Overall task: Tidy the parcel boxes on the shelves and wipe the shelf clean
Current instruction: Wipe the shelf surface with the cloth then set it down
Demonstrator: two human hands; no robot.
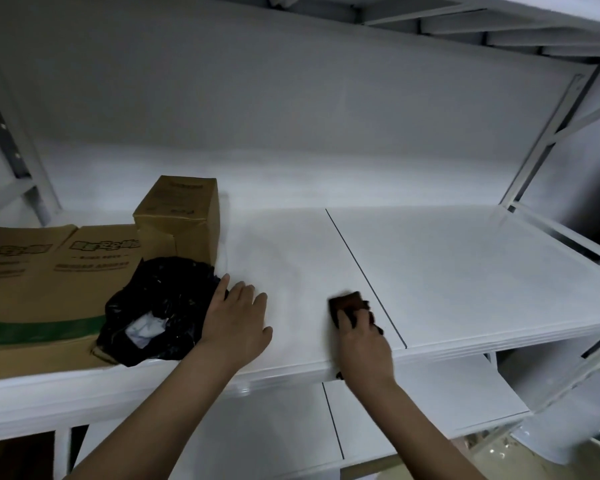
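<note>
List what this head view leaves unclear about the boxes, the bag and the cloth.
- Large box: cut off by the left edge, print blurred, near corner hidden by the black bag.
- Small box: label too blurred to read.
- Bag's contents: only a white scrap shows.
- Cloth: motion-blurred, partly covered by the right hand.
- Left hand: palm contact with the shelf unseen.

Matt white shelf (447, 265), brown cardboard boxes (177, 216), glossy black plastic bag (160, 306).

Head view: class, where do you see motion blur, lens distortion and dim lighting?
Head view: the brown cloth under the right hand is smeared by motion; shelf edges bow from the wide lens; lighting is dim and greyish; the left hand looks sharp.
</note>
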